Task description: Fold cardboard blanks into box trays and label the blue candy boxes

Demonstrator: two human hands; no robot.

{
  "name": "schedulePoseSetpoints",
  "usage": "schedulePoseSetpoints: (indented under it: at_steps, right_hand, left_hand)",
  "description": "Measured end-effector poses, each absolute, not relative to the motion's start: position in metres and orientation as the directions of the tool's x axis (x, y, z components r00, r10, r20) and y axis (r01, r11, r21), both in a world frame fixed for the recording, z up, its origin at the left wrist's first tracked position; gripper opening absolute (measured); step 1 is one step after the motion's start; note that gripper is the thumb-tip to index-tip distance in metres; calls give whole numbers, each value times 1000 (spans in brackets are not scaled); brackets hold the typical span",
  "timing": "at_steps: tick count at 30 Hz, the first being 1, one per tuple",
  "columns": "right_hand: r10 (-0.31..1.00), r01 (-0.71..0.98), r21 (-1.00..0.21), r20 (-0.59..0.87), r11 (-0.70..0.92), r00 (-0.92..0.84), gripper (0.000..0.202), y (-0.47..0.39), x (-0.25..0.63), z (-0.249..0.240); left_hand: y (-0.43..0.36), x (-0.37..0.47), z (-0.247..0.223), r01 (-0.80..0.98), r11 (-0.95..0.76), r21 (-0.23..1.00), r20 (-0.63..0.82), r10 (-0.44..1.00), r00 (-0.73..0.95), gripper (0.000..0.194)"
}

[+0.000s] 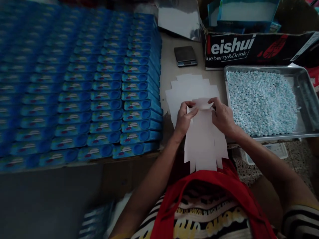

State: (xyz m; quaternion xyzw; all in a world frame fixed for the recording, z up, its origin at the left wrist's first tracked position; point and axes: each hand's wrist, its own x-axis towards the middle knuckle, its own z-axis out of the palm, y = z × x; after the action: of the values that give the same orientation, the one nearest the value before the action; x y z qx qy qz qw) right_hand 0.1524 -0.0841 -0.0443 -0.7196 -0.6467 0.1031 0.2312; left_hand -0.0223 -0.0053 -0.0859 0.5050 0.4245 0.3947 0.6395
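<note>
Red apron (206,175) cloth meets the near end of a white card blank (201,139), which overhangs the near edge of the bench (170,68), its long axis running straight out from the person. Its far end, with a raised flap, lies between the two hands, so neither is nearer: the left hand (183,118) pinches the flap's left corner between thumb and fingers, the right hand (221,116) grasps the right corner. Below the near edge a white basket (280,152) shows in part; I cannot make out its contents. More flat blanks (191,87) lie on the bench just beyond the hands. Along the right side, a metal tray (269,136) holds pale blue and white pellets (261,103) — bare metal shows at its right. Blue packs (138,115) stand in rows from the near-left edge backward. Farther out are a dark scale (185,55) and, toward the far-right corner, a black carton (231,49) — open-topped, with blue-and-white boxes (246,15) in it.
</note>
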Motion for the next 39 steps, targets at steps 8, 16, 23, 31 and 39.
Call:
schedulePoseSetpoints:
  at_steps: [8, 16, 23, 31, 39]
  right_hand:
    - [977, 726, -679, 61, -108, 203, 45, -85, 169, -41]
    - [982, 623, -761, -109, -184, 157, 43, -75, 179, -27]
    - [985, 821, -548, -137, -161, 102, 56, -55, 169, -11]
    - [950, 769, -600, -312, -221, 29, 34, -33, 178, 17]
    - [891, 921, -364, -451, -138, -44, 34, -5, 174, 10]
  left_hand:
    - [-15, -18, -63, 147, 48, 988, -71, 986, 153, 34]
    - [-8, -16, -58, 169, 233, 958, -259, 954, 152, 7]
    - [-13, -8, -52, 219, 135, 966, -176, 967, 182, 16]
    - [-3, -9, -49, 420, -74, 904, -45, 963, 266, 33]
    - [6, -25, -45, 492, -154, 857, -113, 875, 471, 25]
